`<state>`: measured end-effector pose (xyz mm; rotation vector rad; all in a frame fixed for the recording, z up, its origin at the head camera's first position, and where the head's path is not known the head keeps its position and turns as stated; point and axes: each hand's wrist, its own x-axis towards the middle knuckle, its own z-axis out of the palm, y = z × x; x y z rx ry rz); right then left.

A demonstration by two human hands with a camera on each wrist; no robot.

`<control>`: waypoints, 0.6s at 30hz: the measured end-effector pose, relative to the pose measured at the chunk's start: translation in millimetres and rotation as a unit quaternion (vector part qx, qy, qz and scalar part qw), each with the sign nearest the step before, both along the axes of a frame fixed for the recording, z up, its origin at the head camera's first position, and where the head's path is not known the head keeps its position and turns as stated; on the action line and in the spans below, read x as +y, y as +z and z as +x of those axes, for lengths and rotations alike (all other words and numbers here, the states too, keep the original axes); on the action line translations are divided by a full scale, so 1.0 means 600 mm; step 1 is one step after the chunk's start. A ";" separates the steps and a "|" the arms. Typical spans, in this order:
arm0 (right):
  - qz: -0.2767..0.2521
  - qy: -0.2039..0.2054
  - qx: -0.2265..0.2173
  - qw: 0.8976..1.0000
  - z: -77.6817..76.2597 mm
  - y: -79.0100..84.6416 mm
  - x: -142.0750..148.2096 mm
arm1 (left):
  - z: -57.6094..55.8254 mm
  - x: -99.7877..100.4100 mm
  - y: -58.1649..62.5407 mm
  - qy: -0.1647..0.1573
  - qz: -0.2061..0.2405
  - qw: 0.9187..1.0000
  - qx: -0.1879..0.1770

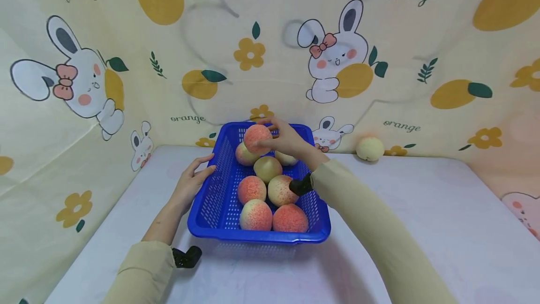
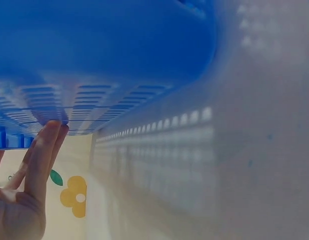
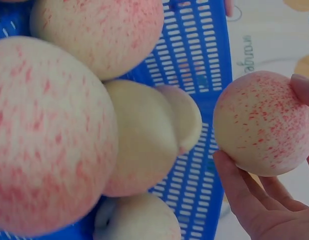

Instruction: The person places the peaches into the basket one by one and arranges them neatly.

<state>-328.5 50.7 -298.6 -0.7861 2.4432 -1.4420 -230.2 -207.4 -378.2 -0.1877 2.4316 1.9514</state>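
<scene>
In the head view my right hand [image 1: 288, 140] holds a pinkish-red peach [image 1: 257, 138] above the back of a blue perforated basket [image 1: 261, 235]. Thumb and fingers pinch that peach from its sides, as the right wrist view also shows. Several peaches [image 1: 251, 190] lie in the basket, some red, some pale yellow; my right wrist hides part of them. My left hand [image 1: 190, 186] touches the basket's left rim. Seen in the left wrist view, its straight fingers [image 2: 44, 160] rest against the slotted outer wall.
A single pale peach [image 1: 370, 148] sits at the back of the white table [image 1: 405, 201], right of the basket and next to the printed backdrop [image 1: 270, 27]. The backdrop rises along the table's back and left edges. Black wrist mounts [image 1: 187, 257] stick out from the sleeves.
</scene>
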 end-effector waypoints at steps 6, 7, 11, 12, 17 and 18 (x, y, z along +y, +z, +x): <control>0.015 0.009 -0.009 1.000 0.000 -0.011 -0.017 | 0.002 -0.001 0.003 -0.004 0.005 1.000 0.003; 0.019 0.011 -0.010 1.000 0.001 -0.013 -0.019 | 0.002 -0.001 0.004 -0.004 0.005 1.000 0.004; 0.026 0.019 -0.022 0.999 0.004 -0.020 -0.027 | 0.002 -0.001 0.005 -0.003 0.004 1.000 0.002; 0.030 0.020 -0.021 0.999 0.005 -0.022 -0.029 | 0.002 -0.001 0.005 -0.002 0.004 1.000 0.000; 0.054 0.031 -0.013 0.998 0.010 -0.027 -0.043 | 0.002 -0.002 0.004 -0.002 0.007 1.000 -0.003; 0.060 0.033 -0.011 0.998 0.011 -0.027 -0.046 | 0.002 -0.002 0.003 -0.002 0.007 1.000 -0.003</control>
